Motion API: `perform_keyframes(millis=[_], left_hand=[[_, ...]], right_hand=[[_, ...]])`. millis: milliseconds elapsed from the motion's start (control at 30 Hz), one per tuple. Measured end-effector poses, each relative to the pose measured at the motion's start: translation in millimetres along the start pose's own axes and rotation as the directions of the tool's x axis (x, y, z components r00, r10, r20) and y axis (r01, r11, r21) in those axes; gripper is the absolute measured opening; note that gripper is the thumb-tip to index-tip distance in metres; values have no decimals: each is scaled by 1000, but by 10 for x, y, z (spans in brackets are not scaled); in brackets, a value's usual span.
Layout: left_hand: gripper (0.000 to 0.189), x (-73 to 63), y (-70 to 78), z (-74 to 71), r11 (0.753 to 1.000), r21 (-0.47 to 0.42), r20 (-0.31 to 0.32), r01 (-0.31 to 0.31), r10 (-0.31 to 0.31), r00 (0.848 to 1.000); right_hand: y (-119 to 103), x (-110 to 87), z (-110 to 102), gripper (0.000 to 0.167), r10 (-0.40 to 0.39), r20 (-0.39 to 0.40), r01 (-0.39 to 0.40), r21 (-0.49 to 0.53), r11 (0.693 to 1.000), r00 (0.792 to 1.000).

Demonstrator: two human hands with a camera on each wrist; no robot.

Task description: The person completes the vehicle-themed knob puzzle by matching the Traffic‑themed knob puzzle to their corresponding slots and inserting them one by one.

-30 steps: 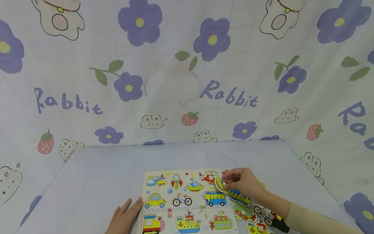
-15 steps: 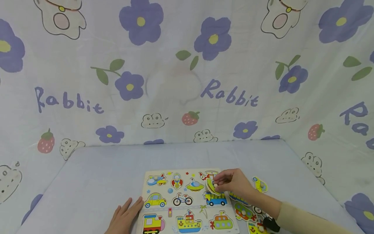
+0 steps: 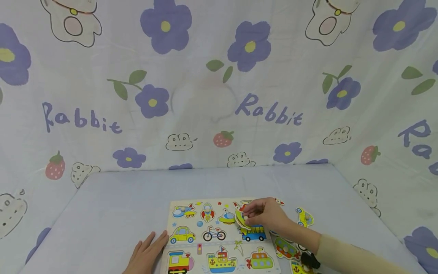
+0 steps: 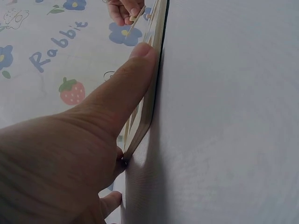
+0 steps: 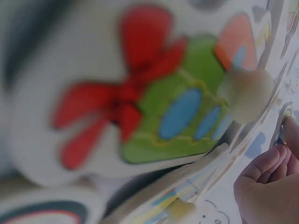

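Observation:
My right hand (image 3: 268, 215) pinches the small knob of a yellow-green flying saucer puzzle piece (image 3: 242, 223). That piece is tilted above the wooden puzzle board (image 3: 200, 262), just right of the printed flying saucer (image 3: 226, 217) and over part of the bus picture. In the right wrist view the same hand (image 5: 268, 184) shows at the right edge. With fingers spread and straight, my left hand (image 3: 145, 253) touches the board's left edge; its thumb (image 4: 126, 84) lies along that edge in the left wrist view.
Right of the board lie loose knobbed pieces: a car (image 3: 304, 217), a submarine (image 3: 285, 248) and a ship (image 3: 300, 267), with others partly hidden by my right arm. A patterned cloth (image 3: 202, 114) hangs behind the pale table (image 3: 109, 213).
My right hand has carried the flying saucer piece leftward from the board's right edge toward the printed flying saucer. The loose car piece is now uncovered. My left hand stays in place.

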State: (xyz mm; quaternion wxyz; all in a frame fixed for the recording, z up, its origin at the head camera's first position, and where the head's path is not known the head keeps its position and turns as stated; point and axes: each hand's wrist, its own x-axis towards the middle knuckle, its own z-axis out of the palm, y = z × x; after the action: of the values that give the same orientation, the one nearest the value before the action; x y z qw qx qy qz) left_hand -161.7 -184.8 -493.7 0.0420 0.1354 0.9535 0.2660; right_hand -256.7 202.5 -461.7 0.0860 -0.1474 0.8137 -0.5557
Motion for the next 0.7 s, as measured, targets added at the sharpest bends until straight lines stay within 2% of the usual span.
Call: perform_keyframes(millis=[100,233,367,533,700], left_hand=[[119,7,-4,-9,1000,16,-12,-11,12,1000],[115,49,35,-18,999,39,7,-5,4,1000],[112,73,51,-18,999,40,32,-5,4,999],[112,54,54,-23,999,37,51,5,-7,999],[112,28,46,-28,999,40,52,26,-28,998]], right_hand=[[-35,59,28,26,-26,31,25,12,1000,999],[-146,118,70,26,-46,58,44,43,998,997],[-177,178,147,25,-29,58,29,2,1000,998],[-103,275,252,23,-1,57,5,-62,998,998],[-69,317,291,22,-2,82,10,-91,996,997]])
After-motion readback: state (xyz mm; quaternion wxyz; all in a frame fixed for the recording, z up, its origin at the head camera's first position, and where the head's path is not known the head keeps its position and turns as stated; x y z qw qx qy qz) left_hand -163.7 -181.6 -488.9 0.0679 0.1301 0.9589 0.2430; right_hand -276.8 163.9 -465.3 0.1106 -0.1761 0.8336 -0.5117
